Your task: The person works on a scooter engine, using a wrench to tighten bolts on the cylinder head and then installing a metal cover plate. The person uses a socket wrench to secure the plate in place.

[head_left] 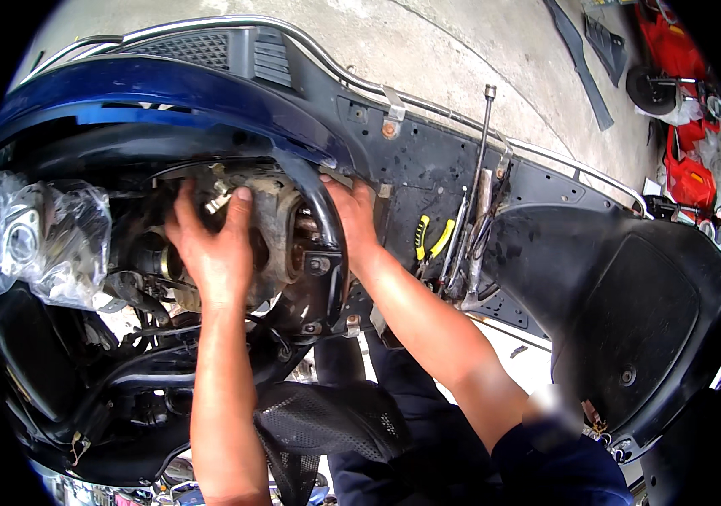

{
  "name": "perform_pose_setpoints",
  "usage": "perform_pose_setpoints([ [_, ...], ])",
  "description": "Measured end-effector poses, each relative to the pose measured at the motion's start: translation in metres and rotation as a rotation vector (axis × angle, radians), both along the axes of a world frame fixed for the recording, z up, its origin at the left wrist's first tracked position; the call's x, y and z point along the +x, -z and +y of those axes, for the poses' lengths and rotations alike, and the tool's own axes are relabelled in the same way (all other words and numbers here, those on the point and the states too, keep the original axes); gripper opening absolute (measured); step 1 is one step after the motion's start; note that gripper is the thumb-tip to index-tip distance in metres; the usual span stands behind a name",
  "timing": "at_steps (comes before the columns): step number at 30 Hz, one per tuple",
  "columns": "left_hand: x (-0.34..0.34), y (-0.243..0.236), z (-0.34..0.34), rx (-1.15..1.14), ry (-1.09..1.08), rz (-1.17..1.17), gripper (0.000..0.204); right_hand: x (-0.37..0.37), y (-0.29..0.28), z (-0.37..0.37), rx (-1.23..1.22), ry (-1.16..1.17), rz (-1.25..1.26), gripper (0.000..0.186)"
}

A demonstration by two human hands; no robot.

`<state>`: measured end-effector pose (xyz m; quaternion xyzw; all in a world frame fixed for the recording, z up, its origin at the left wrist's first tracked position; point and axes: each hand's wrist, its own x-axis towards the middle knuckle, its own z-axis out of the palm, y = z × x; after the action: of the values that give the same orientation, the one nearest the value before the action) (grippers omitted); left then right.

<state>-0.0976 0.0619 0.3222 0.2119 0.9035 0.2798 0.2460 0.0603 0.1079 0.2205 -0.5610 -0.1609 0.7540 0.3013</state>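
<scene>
A dusty metal engine cover [274, 223] with rounded openings sits inside the exposed bay of a scooter. My left hand [213, 253] grips it from the near side, thumb and fingers spread wide around it. My right hand [354, 218] reaches in beside the black curved frame tube [327, 221], at the cover's right end. Its fingers are bent and partly hidden there, so its hold does not show. A dark blue body panel [166, 82] arches over the far side of the bay. Left of my left hand lies a clear plastic bag [69, 244] with a metal gasket inside.
Yellow-handled pliers [434, 239] and a long-handled socket wrench [485, 131] lie on the black floorboard [428, 160], among other tools. Black scooter bodywork [630, 295] rises at the right. Red cases [688, 169] and black plastic strips [581, 63] are on the concrete floor [462, 51].
</scene>
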Motion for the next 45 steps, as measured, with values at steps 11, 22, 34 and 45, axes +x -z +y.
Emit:
perform_pose_setpoints([
  [11,-0.03,0.031,0.002,0.077,0.285,-0.038,0.064,0.004,0.01,-0.004,0.065,0.022,0.115,0.03],
  [22,-0.041,0.034,0.003,-0.038,0.186,-0.301,0.081,0.007,0.029,-0.005,0.065,0.149,0.241,0.02],
  [34,-0.071,0.059,-0.016,0.048,0.236,-0.134,0.048,0.007,0.03,-0.007,0.252,-0.003,-0.036,0.028],
  [45,-0.063,0.071,-0.022,0.122,0.247,0.025,0.037,0.004,0.025,-0.009,0.296,-0.046,-0.092,0.027],
])
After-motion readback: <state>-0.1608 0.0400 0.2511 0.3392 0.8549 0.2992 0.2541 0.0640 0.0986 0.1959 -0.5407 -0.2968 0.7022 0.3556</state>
